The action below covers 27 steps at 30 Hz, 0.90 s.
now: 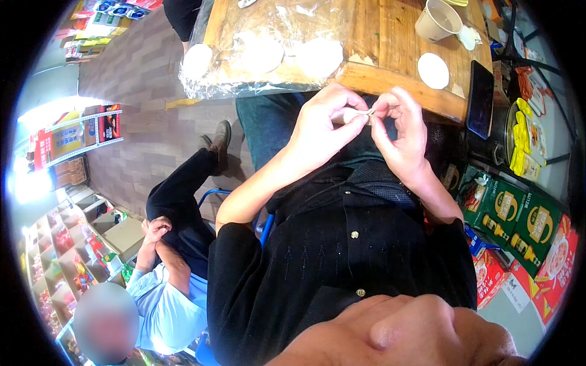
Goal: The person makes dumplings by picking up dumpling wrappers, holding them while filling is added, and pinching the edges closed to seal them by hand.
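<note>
A small piece of pale, folded dough, like a dumpling wrapper [361, 114], is held in front of my body just off the table's near edge. My left hand [326, 125] pinches it between thumb and fingers, and its bulk is partly hidden there. At its other end, the thumb and fingertips of my right hand [400, 125] are closed on the edge. Round white wrappers lie on the wooden table [384, 30]: one [320, 57] near my left hand, and another [433, 71] beyond my right hand. A paper cup [438, 21] stands past them.
Clear plastic film [293, 21] covers the table's left part, with more white rounds on it. A dark phone [480, 99] rests at the right edge. Green cartons [510, 213] are stacked at my right. A seated person [174, 293] is on my left, near shelves of packaged goods.
</note>
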{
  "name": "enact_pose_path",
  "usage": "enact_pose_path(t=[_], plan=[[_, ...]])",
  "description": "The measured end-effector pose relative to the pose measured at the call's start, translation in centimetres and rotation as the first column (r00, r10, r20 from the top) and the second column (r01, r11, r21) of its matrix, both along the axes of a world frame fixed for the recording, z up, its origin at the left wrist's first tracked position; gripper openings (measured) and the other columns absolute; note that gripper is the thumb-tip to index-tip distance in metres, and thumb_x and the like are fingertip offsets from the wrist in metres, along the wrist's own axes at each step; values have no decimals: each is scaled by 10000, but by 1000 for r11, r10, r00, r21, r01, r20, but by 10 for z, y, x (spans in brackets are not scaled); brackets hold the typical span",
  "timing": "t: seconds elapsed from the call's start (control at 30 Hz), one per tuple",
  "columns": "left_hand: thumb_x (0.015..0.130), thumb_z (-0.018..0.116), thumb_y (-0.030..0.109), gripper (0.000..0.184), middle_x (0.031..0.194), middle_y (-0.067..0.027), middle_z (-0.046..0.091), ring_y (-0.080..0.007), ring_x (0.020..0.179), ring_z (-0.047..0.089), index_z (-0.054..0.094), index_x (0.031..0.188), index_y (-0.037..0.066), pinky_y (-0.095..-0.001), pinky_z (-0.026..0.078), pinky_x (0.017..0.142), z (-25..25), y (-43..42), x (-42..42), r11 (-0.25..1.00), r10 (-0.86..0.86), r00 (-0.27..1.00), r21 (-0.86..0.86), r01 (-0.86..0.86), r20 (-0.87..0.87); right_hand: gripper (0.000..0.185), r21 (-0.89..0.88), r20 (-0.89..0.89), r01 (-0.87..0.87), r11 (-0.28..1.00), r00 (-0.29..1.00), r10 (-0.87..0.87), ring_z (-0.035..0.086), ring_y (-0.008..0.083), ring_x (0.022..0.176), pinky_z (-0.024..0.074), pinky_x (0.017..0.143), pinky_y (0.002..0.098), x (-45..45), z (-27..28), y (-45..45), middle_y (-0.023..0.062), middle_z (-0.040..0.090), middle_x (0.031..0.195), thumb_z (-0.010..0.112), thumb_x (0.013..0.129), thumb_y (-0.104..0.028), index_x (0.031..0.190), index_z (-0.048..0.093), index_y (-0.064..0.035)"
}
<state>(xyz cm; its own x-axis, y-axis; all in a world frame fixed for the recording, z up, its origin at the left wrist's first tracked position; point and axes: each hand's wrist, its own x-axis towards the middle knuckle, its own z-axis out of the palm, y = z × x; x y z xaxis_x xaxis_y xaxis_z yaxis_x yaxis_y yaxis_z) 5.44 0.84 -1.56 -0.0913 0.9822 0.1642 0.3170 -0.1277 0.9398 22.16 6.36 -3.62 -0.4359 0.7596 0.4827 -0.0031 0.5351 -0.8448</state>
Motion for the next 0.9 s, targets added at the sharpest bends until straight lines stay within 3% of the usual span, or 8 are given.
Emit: enact_pose_path(t=[0.2,0.3,0.37,0.4,0.5,0.57,0.8,0.9], plan=[[791,704,41,154,872,-85,600,-185,821,611,645,927,1,-294,483,728,-3,2,-2,999,-42,998,33,40,54,581,-46,-7,-38,998,999,38,604,121,797,520,738,269,2,-5,1,80,615,943,660,789,120,1309,434,-10],[791,710,41,154,872,-69,592,-155,824,603,641,921,-2,-286,476,722,-7,-1,-2,999,-5,983,-42,13,186,569,-73,-35,-9,997,999,6,605,119,795,520,729,265,4,-4,0,74,616,933,658,793,123,1301,439,-9],[857,671,66,114,955,-37,592,-98,863,560,621,947,16,-253,463,758,-9,-2,-1,982,27,895,-182,61,445,566,-94,-47,-35,995,998,31,605,119,790,519,724,264,5,-2,1,74,615,927,657,796,124,1300,435,-5],[857,671,66,114,955,-37,592,-98,863,560,621,947,16,-253,463,758,-12,-2,-1,981,29,895,-182,59,446,563,-113,-59,-61,992,997,55,606,120,785,518,718,262,5,-1,1,74,615,921,657,800,124,1300,431,-2],[838,679,50,102,955,-53,601,-116,855,573,626,919,19,-255,468,749,-14,0,1,997,44,970,-71,-27,241,572,-117,-10,-120,986,993,119,605,121,805,514,734,267,7,1,-3,76,612,936,661,805,119,1308,415,6],[810,691,34,112,962,-74,612,-151,858,592,638,908,20,-260,476,758,-7,1,3,996,29,1000,81,-29,7,582,-91,-9,-117,989,993,117,595,117,815,509,736,262,6,-2,-2,81,609,959,673,807,107,1315,407,10],[789,693,17,141,967,-93,616,-187,883,605,647,922,19,-261,481,785,-4,-1,3,998,-6,998,70,2,57,596,-113,-35,-58,992,998,54,587,116,809,506,719,248,1,1,-2,94,603,991,668,807,111,1327,399,2],[824,681,29,154,964,-62,611,-137,877,587,631,969,20,-242,471,769,-10,-2,3,990,-10,1000,140,14,-29,599,-71,-14,-58,996,998,57,590,117,814,505,723,252,2,-2,0,89,604,991,657,808,116,1332,390,0]])
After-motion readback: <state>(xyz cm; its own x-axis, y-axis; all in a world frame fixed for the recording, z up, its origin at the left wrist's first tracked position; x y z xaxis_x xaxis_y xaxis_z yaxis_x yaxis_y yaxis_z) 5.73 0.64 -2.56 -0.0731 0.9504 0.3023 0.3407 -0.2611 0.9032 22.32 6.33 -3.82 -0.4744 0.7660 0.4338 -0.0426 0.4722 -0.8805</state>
